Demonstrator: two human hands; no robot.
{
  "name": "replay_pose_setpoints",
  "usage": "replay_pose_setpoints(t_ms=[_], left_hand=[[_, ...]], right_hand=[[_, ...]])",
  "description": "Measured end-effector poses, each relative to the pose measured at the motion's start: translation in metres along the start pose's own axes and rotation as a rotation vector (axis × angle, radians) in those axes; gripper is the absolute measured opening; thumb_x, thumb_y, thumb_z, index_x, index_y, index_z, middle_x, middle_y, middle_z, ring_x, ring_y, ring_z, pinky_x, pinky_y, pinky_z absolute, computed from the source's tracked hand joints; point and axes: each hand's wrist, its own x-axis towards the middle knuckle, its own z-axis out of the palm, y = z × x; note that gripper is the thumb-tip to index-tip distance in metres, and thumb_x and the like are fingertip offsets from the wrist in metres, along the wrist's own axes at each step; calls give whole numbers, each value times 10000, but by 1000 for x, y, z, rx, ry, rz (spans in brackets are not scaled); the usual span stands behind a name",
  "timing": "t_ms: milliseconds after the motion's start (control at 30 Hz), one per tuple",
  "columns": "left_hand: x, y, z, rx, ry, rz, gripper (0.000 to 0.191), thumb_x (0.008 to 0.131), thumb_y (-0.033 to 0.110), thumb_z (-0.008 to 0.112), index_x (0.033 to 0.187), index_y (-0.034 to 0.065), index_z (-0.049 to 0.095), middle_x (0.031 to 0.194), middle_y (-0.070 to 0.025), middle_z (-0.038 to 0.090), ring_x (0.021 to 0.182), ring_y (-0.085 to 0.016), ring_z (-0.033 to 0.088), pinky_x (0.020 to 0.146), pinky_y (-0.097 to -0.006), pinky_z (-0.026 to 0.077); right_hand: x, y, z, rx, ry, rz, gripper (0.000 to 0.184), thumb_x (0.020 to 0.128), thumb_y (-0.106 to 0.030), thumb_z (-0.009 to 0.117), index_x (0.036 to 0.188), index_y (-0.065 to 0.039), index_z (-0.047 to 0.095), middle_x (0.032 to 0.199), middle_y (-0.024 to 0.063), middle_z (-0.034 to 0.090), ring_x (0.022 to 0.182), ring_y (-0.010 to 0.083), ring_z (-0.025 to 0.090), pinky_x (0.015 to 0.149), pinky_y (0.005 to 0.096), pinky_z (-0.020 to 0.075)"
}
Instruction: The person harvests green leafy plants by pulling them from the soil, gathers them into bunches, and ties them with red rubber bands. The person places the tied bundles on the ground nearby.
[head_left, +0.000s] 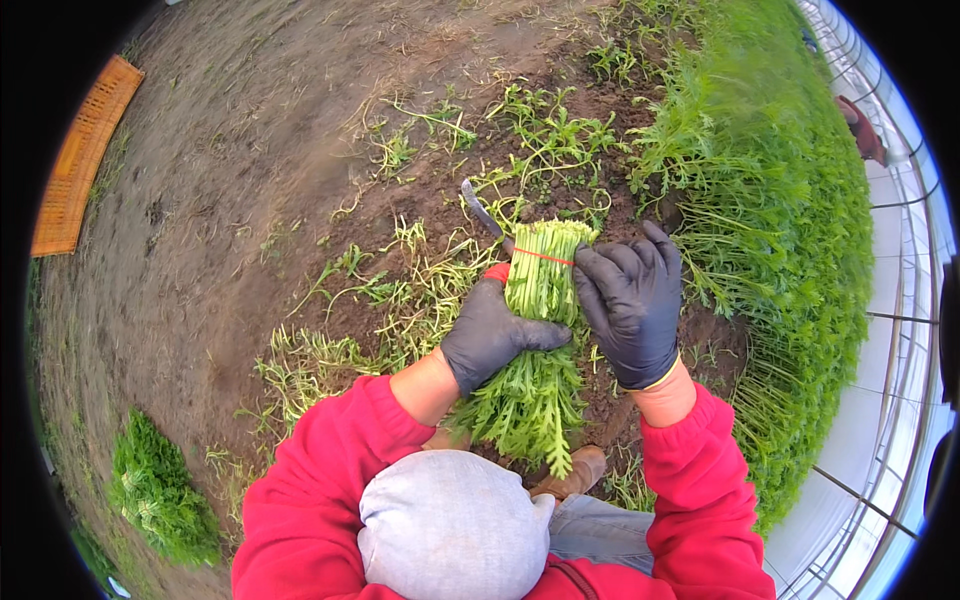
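Note:
My left hand (501, 330), in a black glove, grips a bundle of leafy greens (543, 300) around its middle, the thumb lying across the stems. The cut stem ends face away from me and the serrated leaves hang toward my boots. A thin red band (546, 256) crosses the stems near the cut end. At the band's right end, the fingertips of my gloved right hand (630, 300) pinch it against the bundle's side. A sickle's curved blade (481, 208) sticks out beyond the left of the bundle; a red part (496, 272) shows by my left fingers, and its grip is hidden.
A dense stand of uncut greens (780, 240) runs along the right, beside the greenhouse's plastic wall (832, 450). Cut stalks (315, 360) litter the soil. Bundled greens (161, 487) lie at lower left, and an orange plastic crate (86, 157) stands farther off. Another person (862, 131) is partly visible at far right.

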Motion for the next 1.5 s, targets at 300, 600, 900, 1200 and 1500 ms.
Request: replay_pose_setpoints(t_ms=[300, 600, 900, 1200, 1500], left_hand=[[3, 0, -10, 368, 121, 208, 652, 514, 118, 826, 1090, 12, 539, 983, -72, 634, 904, -168, 586, 837, -312, 461], [-1, 6, -7, 827, 186, 153, 681, 550, 121, 815, 1142, 0, 502, 1022, -66, 612, 937, -163, 561, 869, -315, 438], [1, -5, -16, 726, 188, 209, 665, 521, 225, 818, 1090, 30, 533, 967, -145, 630, 886, -282, 611, 802, -357, 474], [-1, -3, -12, 708, 102, 51, 700, 528, 107, 832, 1129, -9, 493, 1006, -68, 615, 940, -155, 570, 860, -303, 448], [0, -7, -12, 509, 25, 14, 741, 536, 76, 832, 1181, -5, 476, 1078, -61, 601, 983, -141, 560, 888, -298, 435]], right_hand=[[-3, -18, -12, 153, 23, -139, 181, 657, -90, 661, 803, -129, 562, 691, 2, 528, 719, 203, 538, 896, 417, 362], [-7, -5, -3, 507, 76, 395, 134, 720, -117, 708, 755, -46, 600, 751, 75, 545, 708, 238, 521, 667, 326, 408], [-1, 14, -11, 1122, 495, 786, 56, 755, -2, 607, 802, -33, 610, 871, 66, 577, 862, 142, 548, 803, 268, 426], [-6, 9, 4, 683, -43, 420, 244, 690, -182, 756, 848, -42, 633, 1200, 145, 518, 1125, 264, 469, 942, 365, 367], [-13, 14, 5, 1274, 89, 752, 128, 820, -115, 658, 853, 8, 651, 1030, 99, 629, 941, 147, 555, 833, 297, 431]])
